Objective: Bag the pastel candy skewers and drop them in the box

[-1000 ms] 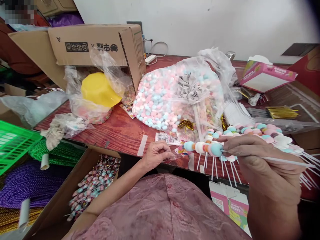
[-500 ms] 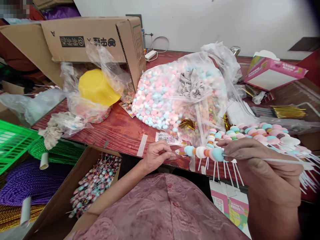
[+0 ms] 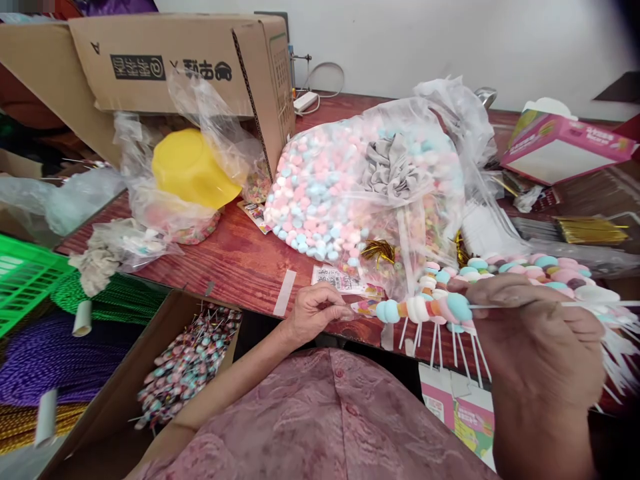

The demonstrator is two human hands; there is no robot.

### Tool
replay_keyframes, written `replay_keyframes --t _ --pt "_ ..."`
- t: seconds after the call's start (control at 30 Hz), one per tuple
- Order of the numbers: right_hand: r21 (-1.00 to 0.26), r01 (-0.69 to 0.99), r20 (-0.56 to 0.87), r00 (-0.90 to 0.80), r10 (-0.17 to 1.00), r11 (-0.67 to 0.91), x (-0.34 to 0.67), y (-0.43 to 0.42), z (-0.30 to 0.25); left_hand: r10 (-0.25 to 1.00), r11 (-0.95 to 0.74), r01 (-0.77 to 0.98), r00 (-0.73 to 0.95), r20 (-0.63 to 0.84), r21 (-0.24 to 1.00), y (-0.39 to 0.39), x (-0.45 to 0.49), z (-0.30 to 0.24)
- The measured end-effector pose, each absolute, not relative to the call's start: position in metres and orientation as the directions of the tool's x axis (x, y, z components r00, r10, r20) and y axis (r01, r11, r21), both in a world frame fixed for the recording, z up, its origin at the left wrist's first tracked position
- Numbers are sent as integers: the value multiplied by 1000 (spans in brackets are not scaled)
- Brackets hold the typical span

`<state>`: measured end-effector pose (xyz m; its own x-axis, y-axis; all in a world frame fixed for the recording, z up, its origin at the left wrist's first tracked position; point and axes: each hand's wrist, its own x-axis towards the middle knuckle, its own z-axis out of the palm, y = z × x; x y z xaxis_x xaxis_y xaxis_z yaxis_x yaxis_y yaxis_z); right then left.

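Note:
My left hand [image 3: 320, 313] is closed, its thumb and fingertips pinching the end of a small printed plastic wrapper [image 3: 364, 307]. In my right hand [image 3: 543, 333] is a marshmallow skewer [image 3: 417, 309], gripped by its thin white stick. Blue, white and pink marshmallows with small orange pieces are threaded along it. The skewer lies nearly level and points at my left hand. Its tip meets the wrapper; whether it sits inside I cannot tell. Beneath and behind my right hand, a pile of finished marshmallow skewers [image 3: 565, 273] lies with white sticks over the table edge.
A large clear bag of marshmallows [image 3: 315, 193] fills the table's middle. Left of it stand a cardboard box [image 3: 175, 67] and a yellow bowl [image 3: 195, 167]. At the back right is a pink carton [image 3: 565, 143]. Below left, an open box [image 3: 190, 363] holds many wrapped skewers.
The camera view has shifted slightly. My right hand and the skewer have moved a little to the right, while my left hand keeps its pinch on the wrapper.

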<state>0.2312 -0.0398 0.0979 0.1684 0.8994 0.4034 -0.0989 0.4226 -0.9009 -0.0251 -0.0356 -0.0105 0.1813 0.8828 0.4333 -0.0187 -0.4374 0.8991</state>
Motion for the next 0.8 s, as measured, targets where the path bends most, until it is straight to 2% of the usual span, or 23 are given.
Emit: replay_keyframes --t 0.17,0.3,0.37,0.57,0.67,0.8 --pt "-879 -211 411 118 904 428 231 -23 86 880 -442 -3 194 434 897 -33 -26 -12" --pt "-867 -235 429 99 898 440 229 -17 83 887 -423 8 209 413 906 -32 -26 -11" --pt "-868 -183 460 59 886 462 227 -19 85 902 -387 32 221 371 921 -32 -26 -9" --pt "-801 123 571 -140 809 587 220 -40 103 966 -213 88 167 197 973 -34 -20 -7" --pt "-791 137 571 -186 800 596 219 -47 108 984 -129 51 132 121 990 -35 -17 -7" --pt "-785 93 605 -99 790 612 220 -43 103 985 -103 -17 136 105 995 -38 -16 -8"
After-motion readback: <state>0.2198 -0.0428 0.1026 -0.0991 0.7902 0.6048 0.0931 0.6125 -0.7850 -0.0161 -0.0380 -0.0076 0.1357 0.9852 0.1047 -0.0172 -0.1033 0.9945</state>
